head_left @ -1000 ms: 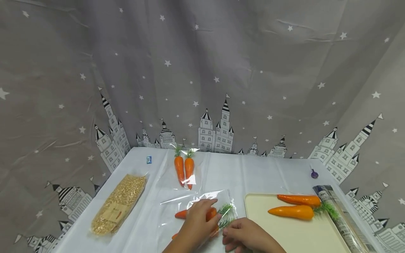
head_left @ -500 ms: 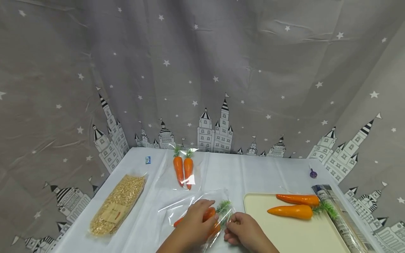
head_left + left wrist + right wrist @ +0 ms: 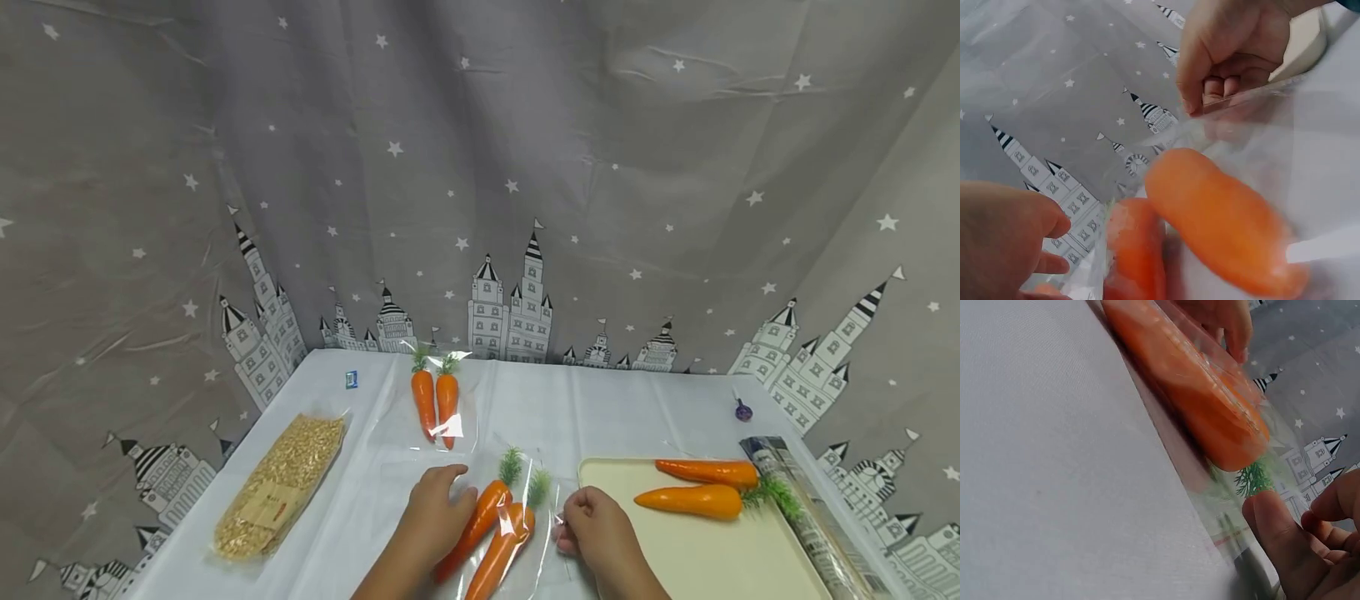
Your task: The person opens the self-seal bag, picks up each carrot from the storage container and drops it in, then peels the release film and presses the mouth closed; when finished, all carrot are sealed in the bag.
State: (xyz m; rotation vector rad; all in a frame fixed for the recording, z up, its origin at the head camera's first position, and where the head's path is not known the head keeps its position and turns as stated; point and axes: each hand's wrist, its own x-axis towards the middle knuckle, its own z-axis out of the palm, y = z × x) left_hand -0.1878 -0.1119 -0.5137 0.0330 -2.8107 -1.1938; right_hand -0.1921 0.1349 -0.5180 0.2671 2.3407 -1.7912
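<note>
Two orange carrots (image 3: 513, 533) with feathery green tops lie inside a clear plastic bag (image 3: 552, 508) at the front middle of the table. Their tops point away from me, towards the bag's far end. Thumb and fingertips of my right hand (image 3: 600, 529) pinch the bag's right edge, close to the green tops. In the left wrist view that right hand (image 3: 1235, 53) holds the film stretched above a carrot (image 3: 1222, 222). My left hand (image 3: 433, 512) is at the bag's left side, beside the left carrot, its thumb and forefinger spread apart.
Another clear bag with two carrots (image 3: 435, 404) lies behind. A cream tray (image 3: 675, 558) at right bears two loose carrots (image 3: 701, 490). A long clear-wrapped package (image 3: 813, 517) lies beyond it. A bag of oats (image 3: 281, 483) is at left, a small blue packet (image 3: 351, 380) behind.
The bag of carrots has turned, so the green tops have swung from the right to the far side. My left hand has moved left off the carrots; my right hand has shifted slightly right and up.
</note>
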